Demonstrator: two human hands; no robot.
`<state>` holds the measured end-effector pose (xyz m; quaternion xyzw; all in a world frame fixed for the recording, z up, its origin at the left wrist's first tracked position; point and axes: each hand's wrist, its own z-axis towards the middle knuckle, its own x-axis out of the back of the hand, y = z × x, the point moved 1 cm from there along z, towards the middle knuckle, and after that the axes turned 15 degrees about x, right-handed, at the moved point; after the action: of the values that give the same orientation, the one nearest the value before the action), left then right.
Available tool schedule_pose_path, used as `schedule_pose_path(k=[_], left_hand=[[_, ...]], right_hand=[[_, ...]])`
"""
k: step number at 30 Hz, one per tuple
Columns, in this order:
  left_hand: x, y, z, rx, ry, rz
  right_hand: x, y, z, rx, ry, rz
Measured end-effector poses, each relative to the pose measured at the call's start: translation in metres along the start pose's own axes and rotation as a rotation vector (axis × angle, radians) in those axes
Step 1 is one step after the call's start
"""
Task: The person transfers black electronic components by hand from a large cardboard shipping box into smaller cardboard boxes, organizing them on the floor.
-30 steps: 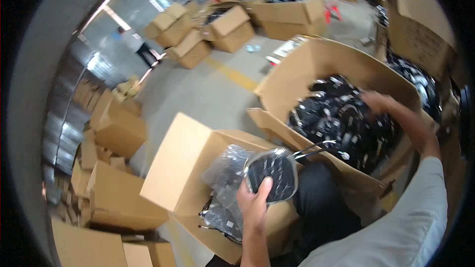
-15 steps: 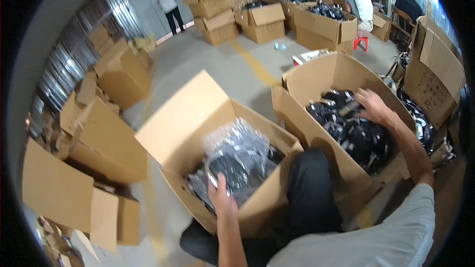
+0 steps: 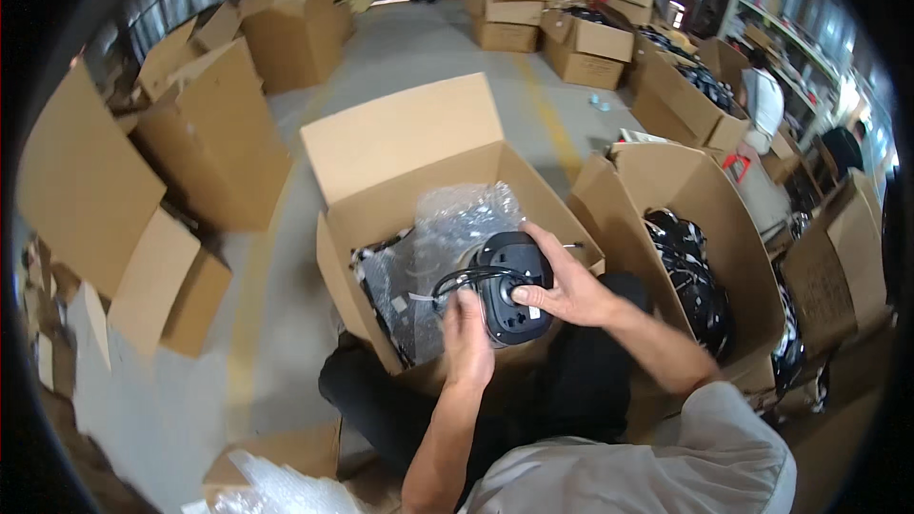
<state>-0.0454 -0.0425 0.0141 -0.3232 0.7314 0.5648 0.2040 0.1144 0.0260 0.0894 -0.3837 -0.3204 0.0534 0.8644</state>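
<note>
Over the open carton (image 3: 407, 138) in front of me, a black rounded base (image 3: 517, 326) with a looped black cable (image 3: 476, 272) is held between my hands. My right hand (image 3: 568, 287) grips its right side, thumb pressed on its face. My left hand (image 3: 465, 341) is closed at its left edge, by the cable loops and a pale tie; part of its grip is hidden. A pale curved rim shows partly behind the base. Beneath lies clear bubble wrap (image 3: 440, 202) over wrapped dark items (image 3: 388, 297).
To the right stands a tall carton (image 3: 624, 214) of black bagged items (image 3: 687, 271). More cartons (image 3: 214, 133) line the left side. Bubble wrap (image 3: 286, 485) sits in a box at the lower left. People are farther back, one seated (image 3: 762, 100) at the right.
My right hand has left the right carton and come to the black base over the front carton. My left hand has moved right to meet it. The view has turned right and down.
</note>
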Motion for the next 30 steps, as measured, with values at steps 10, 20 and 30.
schedule_pose_path(k=[10,20,30], left_hand=[[0.034,0.059,-0.001,0.209,-0.259,0.111],[0.076,0.188,0.098,-0.207,0.56,0.124],[0.099,0.147,0.117,-0.191,0.485,0.278]], right_hand=[[0.0,0.018,0.038,-0.271,-0.295,0.52],[-0.179,0.211,0.157,-0.656,-0.422,0.516],[-0.29,0.356,0.134,-0.732,-0.162,0.216]])
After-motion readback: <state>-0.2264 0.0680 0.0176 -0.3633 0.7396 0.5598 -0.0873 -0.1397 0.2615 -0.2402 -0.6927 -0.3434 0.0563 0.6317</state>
